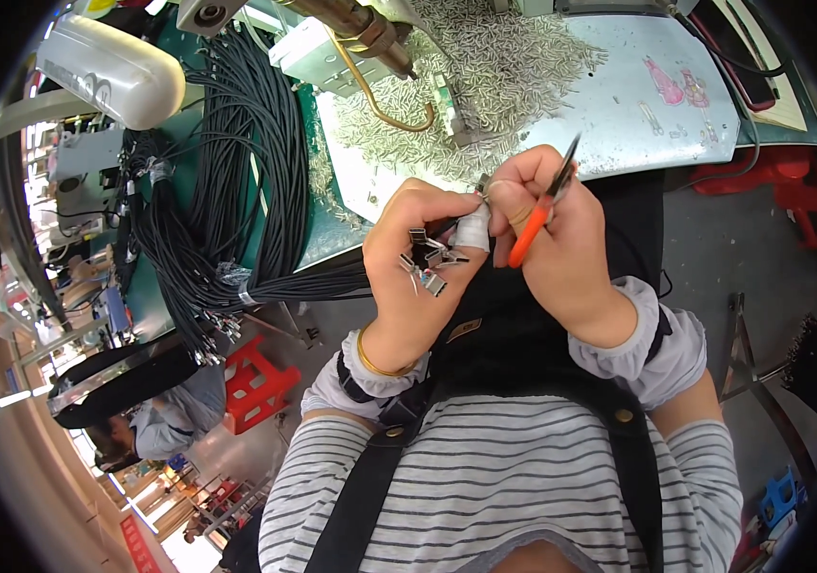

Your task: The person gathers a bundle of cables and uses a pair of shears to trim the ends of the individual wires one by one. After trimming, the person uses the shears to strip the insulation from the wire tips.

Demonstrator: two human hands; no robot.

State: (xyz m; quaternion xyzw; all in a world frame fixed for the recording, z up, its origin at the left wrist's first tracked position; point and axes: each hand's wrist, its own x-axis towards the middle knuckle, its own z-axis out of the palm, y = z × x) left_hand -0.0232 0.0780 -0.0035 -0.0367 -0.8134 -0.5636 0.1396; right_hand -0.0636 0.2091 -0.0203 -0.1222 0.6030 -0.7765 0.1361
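My left hand [397, 272] is closed around several small metal cable connectors [434, 260], their silvery ends sticking out between the fingers. White tape [472, 230] wraps one of its fingers. My right hand [566, 244] grips a slim pointed tool with an orange handle [529, 232] and a dark tip, lying across the palm and pointing up and away. Thumbs and fingertips of both hands meet at a small metal piece [484, 183], mostly hidden by the fingers.
Loose small metal parts [509, 81] lie heaped on the pale work board [576, 134], beneath a machine with a brass-coloured nozzle [370, 33]. A bundle of black cables [236, 172] hangs over the table's left side. Red stools stand left [260, 382] and right [815, 201]; a person [165, 425] sits at lower left.
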